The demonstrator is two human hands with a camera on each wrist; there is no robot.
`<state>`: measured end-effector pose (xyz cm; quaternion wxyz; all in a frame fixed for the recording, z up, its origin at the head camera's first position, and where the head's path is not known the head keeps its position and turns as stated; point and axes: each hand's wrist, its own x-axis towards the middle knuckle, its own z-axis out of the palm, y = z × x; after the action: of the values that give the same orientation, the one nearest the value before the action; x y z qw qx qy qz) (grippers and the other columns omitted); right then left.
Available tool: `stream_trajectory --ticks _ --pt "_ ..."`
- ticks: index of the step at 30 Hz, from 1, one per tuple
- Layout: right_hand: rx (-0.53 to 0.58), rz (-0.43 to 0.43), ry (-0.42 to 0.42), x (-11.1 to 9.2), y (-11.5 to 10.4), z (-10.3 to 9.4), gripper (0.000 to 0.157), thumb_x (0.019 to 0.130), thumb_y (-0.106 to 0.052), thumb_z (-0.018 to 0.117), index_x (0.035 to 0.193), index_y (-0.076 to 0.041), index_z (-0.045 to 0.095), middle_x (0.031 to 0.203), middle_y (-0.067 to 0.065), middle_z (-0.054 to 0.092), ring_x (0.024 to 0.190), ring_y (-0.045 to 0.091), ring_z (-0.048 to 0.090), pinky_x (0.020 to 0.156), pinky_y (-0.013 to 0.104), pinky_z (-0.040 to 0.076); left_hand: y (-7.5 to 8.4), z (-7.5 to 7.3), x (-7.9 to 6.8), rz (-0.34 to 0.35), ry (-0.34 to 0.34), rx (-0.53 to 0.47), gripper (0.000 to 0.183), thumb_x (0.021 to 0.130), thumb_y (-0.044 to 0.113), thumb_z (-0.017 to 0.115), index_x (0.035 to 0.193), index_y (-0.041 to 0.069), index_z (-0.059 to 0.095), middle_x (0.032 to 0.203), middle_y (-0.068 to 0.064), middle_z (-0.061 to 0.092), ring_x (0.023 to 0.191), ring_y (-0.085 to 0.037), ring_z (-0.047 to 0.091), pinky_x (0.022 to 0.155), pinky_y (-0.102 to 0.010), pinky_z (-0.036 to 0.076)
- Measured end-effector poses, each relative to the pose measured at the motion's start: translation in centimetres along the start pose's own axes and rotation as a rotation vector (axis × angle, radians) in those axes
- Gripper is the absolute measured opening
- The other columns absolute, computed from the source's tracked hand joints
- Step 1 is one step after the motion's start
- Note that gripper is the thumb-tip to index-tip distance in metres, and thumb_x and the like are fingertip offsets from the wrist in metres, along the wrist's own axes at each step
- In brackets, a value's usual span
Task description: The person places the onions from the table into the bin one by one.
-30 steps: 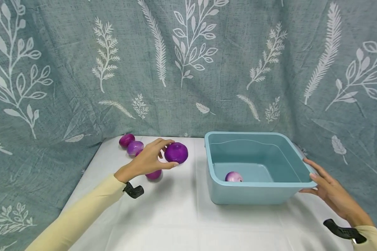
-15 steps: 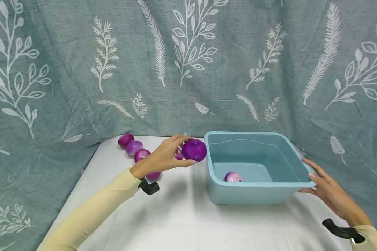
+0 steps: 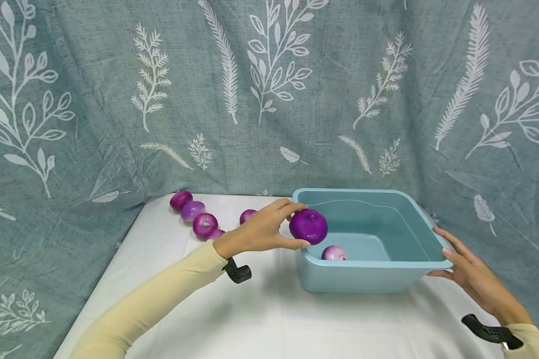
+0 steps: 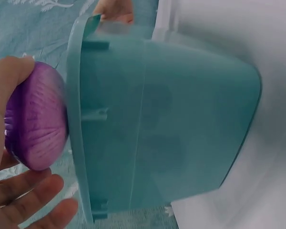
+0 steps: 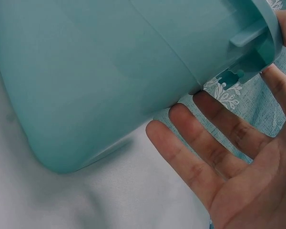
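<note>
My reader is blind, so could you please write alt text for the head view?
A person's left hand holds a purple onion by the left rim of a blue tub, while the right hand holds the tub's right end. One paler onion lies inside; several other onions lie on the white surface to the left.

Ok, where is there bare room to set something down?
The white tabletop is bare on the near side of the light-blue plastic bin, right of the cream left sleeve. Inside, bare floor shows right of the pale-purple round onion. Crowded: back left, with glossy purple round onions.
</note>
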<state>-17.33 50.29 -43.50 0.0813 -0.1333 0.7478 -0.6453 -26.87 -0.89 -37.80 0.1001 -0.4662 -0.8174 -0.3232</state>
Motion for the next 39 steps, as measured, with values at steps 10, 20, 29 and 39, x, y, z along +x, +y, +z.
stream_trajectory --ticks 10,20,29,39 --pt "0.01 0.015 0.004 -0.3 0.0 0.1 0.058 0.114 -0.011 0.026 0.167 -0.027 0.006 0.161 -0.007 0.016 0.12 0.011 0.064 0.089 0.04 0.059 0.7 1.0 0.4 0.017 -0.069 0.073 0.081 0.082 0.058 0.082 0.148 0.019 0.055 0.129 -0.001 0.059 0.11 -0.01 0.055 0.084 -0.025 0.051" --pt "0.022 -0.012 -0.024 0.0 0.2 0.1 0.059 0.114 -0.009 0.024 0.167 -0.026 0.006 0.16 -0.008 0.019 0.123 0.011 0.063 0.09 0.04 0.058 -2.7 0.0 -3.2 -0.094 -0.003 0.049 0.067 0.086 0.055 0.08 0.139 0.017 0.061 0.126 0.0 0.061 0.103 -0.014 0.06 0.084 -0.03 0.052" --pt "0.011 -0.007 -0.021 0.1 0.0 0.1 0.059 0.114 -0.01 0.024 0.167 -0.026 0.005 0.167 -0.006 0.004 0.122 0.011 0.063 0.09 0.04 0.058 -8.0 -2.1 -9.8 -0.276 -0.003 0.138 0.068 0.086 0.051 0.081 0.137 0.01 0.064 0.123 -0.006 0.063 0.106 -0.023 0.062 0.086 -0.039 0.055" --pt "0.017 0.003 -0.011 0.0 0.0 0.1 0.059 0.114 -0.011 0.025 0.167 -0.025 0.003 0.165 -0.006 0.01 0.123 0.008 0.061 0.09 0.041 0.058 -10.9 -3.5 -15.0 -0.393 0.013 0.255 0.066 0.08 0.049 0.087 0.13 0.011 0.068 0.128 -0.01 0.06 0.118 -0.028 0.058 0.093 -0.053 0.054"
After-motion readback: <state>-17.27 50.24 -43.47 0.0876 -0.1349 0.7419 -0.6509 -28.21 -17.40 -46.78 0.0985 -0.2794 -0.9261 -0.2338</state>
